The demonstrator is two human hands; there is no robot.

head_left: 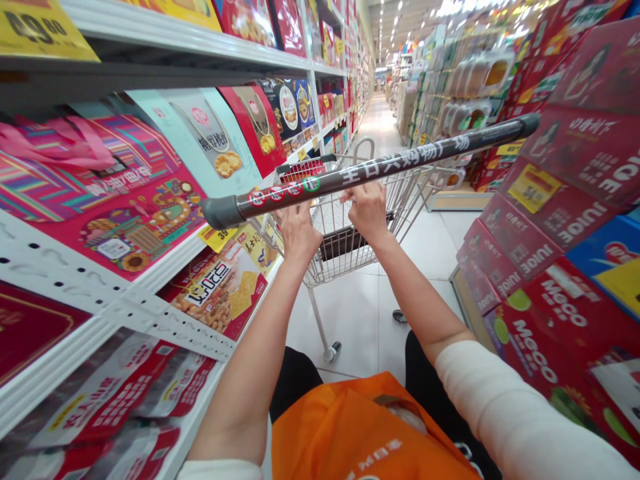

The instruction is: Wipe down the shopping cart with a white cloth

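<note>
A metal wire shopping cart (345,267) stands right in front of me, its dark grey handlebar (420,159) crossing the view at a slant. Just below the bar's left half, my left hand (300,233) is closed on the cart's rear wire edge, its fingertips partly hidden by the bar. My right hand (367,210) is closed on the same rear part, farther right, with fingers curled. A dark panel (343,244) lies across the back of the basket between the wrists. Something red (300,171) shows behind the bar at the basket's left side.
Close on the left runs a white shelf (185,260) with gift boxes, including a pink one (140,227) and a mint one (200,133). Stacked red drink cartons (545,320) crowd the right side. A tiled aisle (380,127) stretches ahead between the displays.
</note>
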